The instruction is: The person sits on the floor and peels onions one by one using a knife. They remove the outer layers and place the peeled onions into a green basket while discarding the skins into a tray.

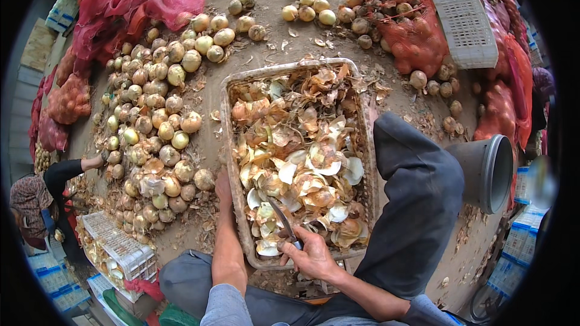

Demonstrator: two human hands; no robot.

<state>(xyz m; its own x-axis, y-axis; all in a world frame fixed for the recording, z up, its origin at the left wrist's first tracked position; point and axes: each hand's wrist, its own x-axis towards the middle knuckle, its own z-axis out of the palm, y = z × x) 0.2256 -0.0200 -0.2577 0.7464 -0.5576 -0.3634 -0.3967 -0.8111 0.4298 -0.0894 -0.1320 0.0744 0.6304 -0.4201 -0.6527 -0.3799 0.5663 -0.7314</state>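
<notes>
In front of me stands a dirty whitish plastic crate (290,65) heaped with dry onion skins and pale outer layers (312,185). Over its near end, my right hand (310,253) grips a small knife (285,222) whose curved blade points up and to the left. My left hand (223,186) is down by the outer left wall of the crate, close to the nearest whole onion (204,179). Its fingers are largely hidden, so I cannot see whether it holds anything. A broad pile of unpeeled onions (154,99) covers the ground to the left.
Red mesh sacks of onions (410,31) lie at the upper right beside an overturned white crate (462,18). A grey bucket (482,174) is tipped near my right knee. Another person (50,199) reaches into the pile at far left, behind a skin-filled crate (118,246).
</notes>
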